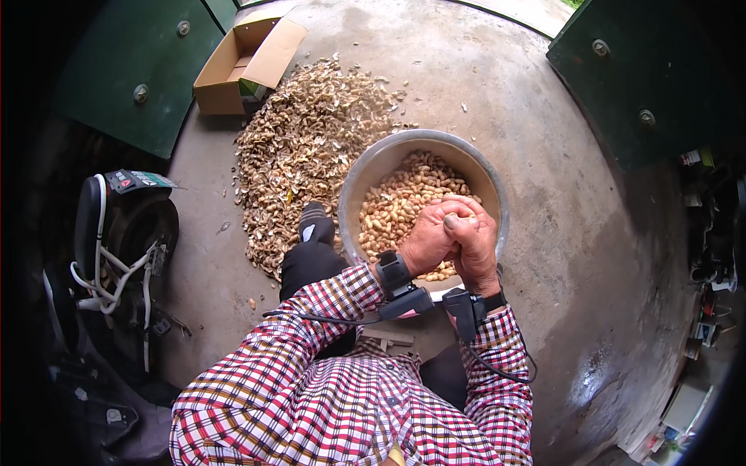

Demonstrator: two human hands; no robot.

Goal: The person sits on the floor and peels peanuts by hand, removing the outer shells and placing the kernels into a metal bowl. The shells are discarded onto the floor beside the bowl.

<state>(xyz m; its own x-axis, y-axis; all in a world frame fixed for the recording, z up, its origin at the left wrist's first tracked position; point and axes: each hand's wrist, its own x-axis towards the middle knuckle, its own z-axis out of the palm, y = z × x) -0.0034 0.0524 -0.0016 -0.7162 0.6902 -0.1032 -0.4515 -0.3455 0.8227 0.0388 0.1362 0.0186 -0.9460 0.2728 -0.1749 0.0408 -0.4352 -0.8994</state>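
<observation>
Over the metal basin my left hand and my right hand are pressed together, fingers curled inward. Both are closed, and whatever lies between them is hidden. Unshelled peanuts fill much of the basin beneath the hands. To the left of the basin a wide heap of broken peanut shells covers the floor. Each wrist wears a dark strap with a small black device and a cable.
An open cardboard box stands at the heap's far edge. A small bike-like vehicle with a white frame is at the left. Green doors flank the opening ahead. Assorted items line the right wall, beside a wet patch on the concrete floor.
</observation>
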